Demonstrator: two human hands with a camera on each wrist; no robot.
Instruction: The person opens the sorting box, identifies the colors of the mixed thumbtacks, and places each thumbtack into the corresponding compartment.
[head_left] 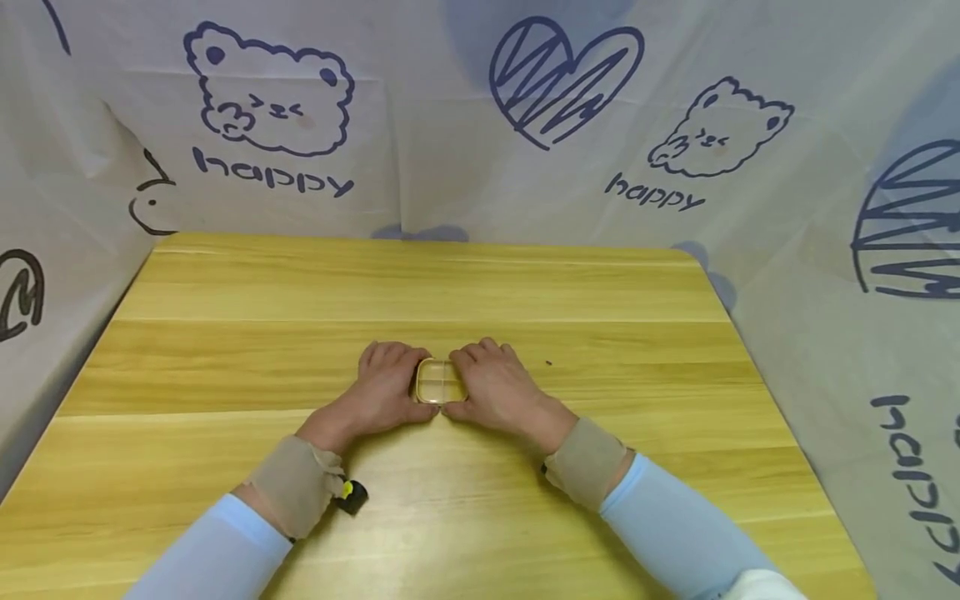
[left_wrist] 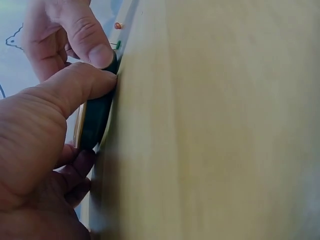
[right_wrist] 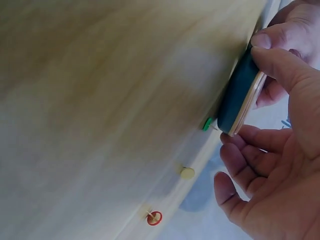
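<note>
On the wooden table sits a small rounded box [head_left: 433,382] with a clear, divided-looking top and a thin gold rim; its sides look dark teal in both wrist views. My left hand [head_left: 385,385] grips its left side, thumb at the near edge and fingers round the far side. The opposite side is gripped by my right hand [head_left: 497,385], its thumb close to the left one. In the right wrist view a green thumbtack [right_wrist: 207,124] lies by the box's end, with a yellow thumbtack [right_wrist: 187,172] and a red-rimmed thumbtack [right_wrist: 154,218] farther along.
The yellow-brown tabletop [head_left: 450,292] extends around both hands. A tiny dark speck [head_left: 549,362] lies right of the right hand. White cloth [head_left: 442,125] with drawings hangs behind and beside the table.
</note>
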